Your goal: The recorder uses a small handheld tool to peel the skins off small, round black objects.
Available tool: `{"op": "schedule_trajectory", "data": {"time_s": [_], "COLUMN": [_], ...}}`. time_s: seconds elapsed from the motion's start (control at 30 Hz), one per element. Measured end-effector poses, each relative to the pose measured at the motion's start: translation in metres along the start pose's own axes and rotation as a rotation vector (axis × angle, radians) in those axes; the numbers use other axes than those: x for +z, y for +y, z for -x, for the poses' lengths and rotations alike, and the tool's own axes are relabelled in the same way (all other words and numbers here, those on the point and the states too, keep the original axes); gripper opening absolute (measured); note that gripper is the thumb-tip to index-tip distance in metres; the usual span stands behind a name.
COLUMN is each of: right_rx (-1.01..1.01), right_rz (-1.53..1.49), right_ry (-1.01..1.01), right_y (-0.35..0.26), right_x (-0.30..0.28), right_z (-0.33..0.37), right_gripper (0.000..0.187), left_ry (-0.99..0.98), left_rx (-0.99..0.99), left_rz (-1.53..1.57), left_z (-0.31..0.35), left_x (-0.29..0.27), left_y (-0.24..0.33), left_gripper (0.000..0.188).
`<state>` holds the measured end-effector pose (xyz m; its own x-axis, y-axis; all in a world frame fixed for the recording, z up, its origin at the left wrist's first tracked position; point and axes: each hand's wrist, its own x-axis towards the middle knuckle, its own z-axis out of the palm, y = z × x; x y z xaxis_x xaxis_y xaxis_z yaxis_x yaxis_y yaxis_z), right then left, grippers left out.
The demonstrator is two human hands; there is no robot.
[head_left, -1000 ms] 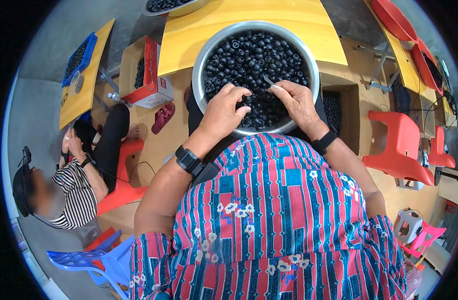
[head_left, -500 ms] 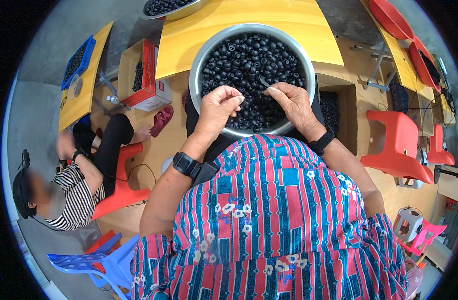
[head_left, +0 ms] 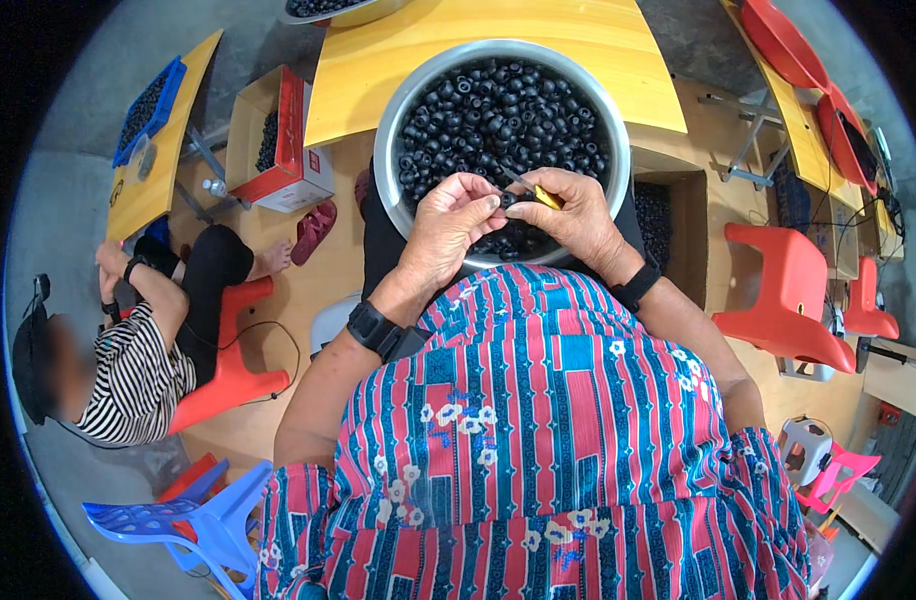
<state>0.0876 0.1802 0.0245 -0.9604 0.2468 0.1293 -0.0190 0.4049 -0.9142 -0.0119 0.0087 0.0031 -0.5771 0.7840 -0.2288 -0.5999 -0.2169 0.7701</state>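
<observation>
A wide metal basin sits over my lap, filled with small black ring-shaped pieces that look like rubber. Above its near half, my left hand pinches one small black piece between thumb and fingertips. My right hand closes around a small yellow-handled blade tool, with the thin metal tip pointing up and left over the piece. Both hands' fingertips nearly meet at the piece. Whether the blade touches it, I cannot tell.
A yellow table stands ahead, another basin at its far edge. Open cardboard boxes flank me, left and right. A red stool stands right. At left, a person sits near a blue crate.
My hands have come closer together, and the black piece now shows between them. My right hand has turned, exposing the yellow handle. The seated person's hands have shifted.
</observation>
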Motion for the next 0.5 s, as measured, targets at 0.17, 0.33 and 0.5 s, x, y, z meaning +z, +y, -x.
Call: {"op": "schedule_trajectory", "data": {"time_s": [0.17,0.33,0.5], "right_rx": [-0.043,-0.094,-0.035], "right_rz": [0.015,0.086,0.069], "right_ry": [0.003,-0.006,-0.049], "right_y": [-0.007,-0.011,-0.018], "right_x": [-0.001,-0.002,-0.001], "right_z": [0.001,0.0,-0.001], "right_gripper": [0.029,0.028,0.028], "left_ry": [-0.046,-0.166,-0.223], "left_rx": [-0.033,-0.199,-0.187], "left_rz": [0.111,0.152,0.111], "left_z": [0.002,0.002,0.0], "left_x": [0.001,-0.006,-0.009], "left_y": [0.0,-0.001,-0.005], "left_gripper": [0.012,0.014,0.017]}}
